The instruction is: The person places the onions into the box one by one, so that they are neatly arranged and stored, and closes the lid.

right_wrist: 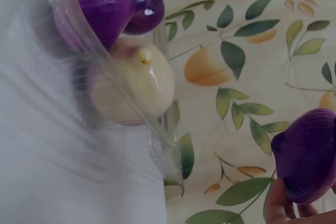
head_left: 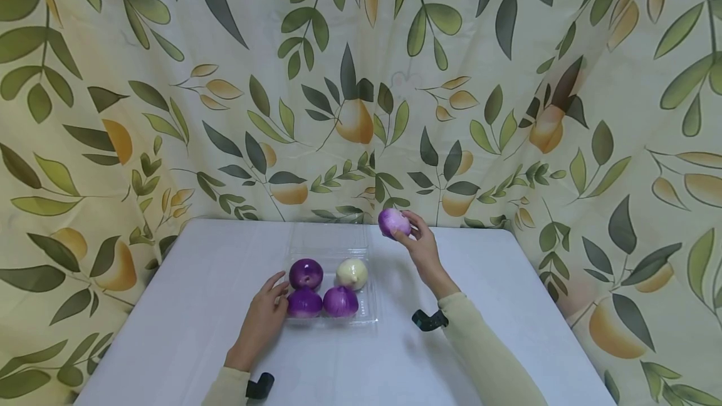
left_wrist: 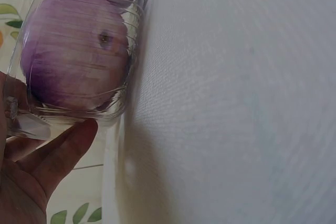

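The right hand (head_left: 423, 252) pinches a loose purple onion (head_left: 389, 222) between one and two o'clock of the clear clamshell (head_left: 373, 307), whose side the left hand (head_left: 264, 312) touches at eight, fingers loosely spread. Inside, three purple onions (head_left: 306, 274) sit at ten, eight and four, a white onion (head_left: 352, 275) at two. Progress, I judge: four boxed, one out, lid (head_left: 327, 237) unclosed at twelve.

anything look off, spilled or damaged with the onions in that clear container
Nothing looks spilled or damaged. The one oddity is the pale onion in the clear container's back right corner: it's whitish, while the other three onions there and the held onion in the right hand are purple.
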Demonstrator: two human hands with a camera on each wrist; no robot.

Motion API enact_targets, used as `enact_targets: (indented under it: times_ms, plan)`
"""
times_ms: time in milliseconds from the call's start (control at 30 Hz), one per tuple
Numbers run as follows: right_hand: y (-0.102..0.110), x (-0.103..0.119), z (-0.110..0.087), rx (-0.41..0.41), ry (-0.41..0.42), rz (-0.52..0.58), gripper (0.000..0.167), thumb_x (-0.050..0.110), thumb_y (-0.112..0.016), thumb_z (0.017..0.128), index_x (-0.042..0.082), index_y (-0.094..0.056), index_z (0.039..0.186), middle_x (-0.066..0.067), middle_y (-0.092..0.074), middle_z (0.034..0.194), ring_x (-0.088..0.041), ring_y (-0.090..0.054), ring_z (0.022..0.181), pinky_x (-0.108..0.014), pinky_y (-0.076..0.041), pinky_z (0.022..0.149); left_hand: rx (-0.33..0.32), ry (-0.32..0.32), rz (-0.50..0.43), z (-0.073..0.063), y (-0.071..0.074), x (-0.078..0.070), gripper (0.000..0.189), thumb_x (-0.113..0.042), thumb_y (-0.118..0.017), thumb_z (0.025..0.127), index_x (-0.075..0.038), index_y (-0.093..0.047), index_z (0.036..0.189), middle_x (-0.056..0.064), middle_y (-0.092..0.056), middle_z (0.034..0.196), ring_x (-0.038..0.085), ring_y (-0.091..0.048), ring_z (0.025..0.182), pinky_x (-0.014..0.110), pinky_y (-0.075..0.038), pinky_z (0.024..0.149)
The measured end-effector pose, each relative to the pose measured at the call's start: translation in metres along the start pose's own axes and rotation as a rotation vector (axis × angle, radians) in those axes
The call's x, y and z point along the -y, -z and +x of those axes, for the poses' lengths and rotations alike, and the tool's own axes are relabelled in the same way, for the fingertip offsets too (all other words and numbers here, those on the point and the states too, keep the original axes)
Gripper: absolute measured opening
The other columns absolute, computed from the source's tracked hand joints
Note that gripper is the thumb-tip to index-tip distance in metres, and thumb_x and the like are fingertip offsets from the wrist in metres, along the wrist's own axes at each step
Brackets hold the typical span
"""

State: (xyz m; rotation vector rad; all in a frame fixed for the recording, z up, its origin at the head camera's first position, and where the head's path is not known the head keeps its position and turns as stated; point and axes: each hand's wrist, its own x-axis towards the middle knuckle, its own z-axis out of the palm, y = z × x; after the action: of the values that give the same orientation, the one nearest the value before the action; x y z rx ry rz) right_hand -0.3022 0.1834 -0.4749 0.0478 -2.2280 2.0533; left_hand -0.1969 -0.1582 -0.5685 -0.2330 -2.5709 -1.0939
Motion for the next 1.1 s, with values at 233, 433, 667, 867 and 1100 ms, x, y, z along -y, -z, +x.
enact_targets:
  times_ms: [233,433,667,867,1100]
  plan:
    - [-0.002,0.009,-0.015,0.035,0.016,0.008,0.057,0.011,-0.070,0.090,0.012,-0.046,0.142,-0.011,-0.039,0.151,-0.031,-0.042,0.136,-0.050,-0.037,0.115,0.005,0.000,-0.006,0.000,0.000,0.000,0.034,-0.001,-0.059,0.090,0.003,-0.065,0.123,0.011,-0.056,0.141,0.026,-0.069,0.106,0.039,-0.059,0.083]
    - [-0.005,0.014,-0.028,0.071,0.027,-0.004,0.057,0.014,-0.070,0.090,0.012,-0.047,0.142,-0.008,-0.040,0.150,-0.027,-0.043,0.135,-0.047,-0.040,0.113,0.005,-0.002,-0.001,0.000,0.000,0.001,0.034,-0.001,-0.058,0.090,0.003,-0.065,0.123,0.010,-0.056,0.141,0.026,-0.069,0.106,0.039,-0.059,0.084]
    - [-0.010,0.013,-0.040,0.103,0.019,0.030,0.057,0.009,-0.071,0.089,0.011,-0.047,0.141,-0.007,-0.042,0.148,-0.023,-0.046,0.131,-0.022,-0.048,0.101,-0.015,-0.023,0.001,0.000,0.001,-0.001,0.033,0.001,-0.060,0.089,0.003,-0.066,0.121,0.010,-0.056,0.141,0.025,-0.070,0.104,0.039,-0.059,0.082]
    - [-0.014,0.011,-0.052,0.129,0.027,0.050,0.058,0.008,-0.071,0.088,0.010,-0.048,0.141,-0.008,-0.045,0.146,-0.021,-0.047,0.128,-0.017,-0.049,0.097,-0.016,-0.026,-0.011,0.000,0.000,0.000,0.033,0.001,-0.059,0.089,0.004,-0.066,0.121,0.011,-0.056,0.141,0.025,-0.070,0.104,0.037,-0.060,0.081]
    - [-0.020,0.007,-0.061,0.162,0.031,0.048,0.058,0.008,-0.071,0.088,0.010,-0.047,0.141,-0.008,-0.046,0.147,-0.019,-0.048,0.126,-0.018,-0.048,0.098,-0.023,-0.040,-0.006,0.001,0.000,0.001,0.032,0.001,-0.059,0.089,0.004,-0.066,0.120,0.011,-0.056,0.141,0.025,-0.070,0.103,0.039,-0.060,0.081]
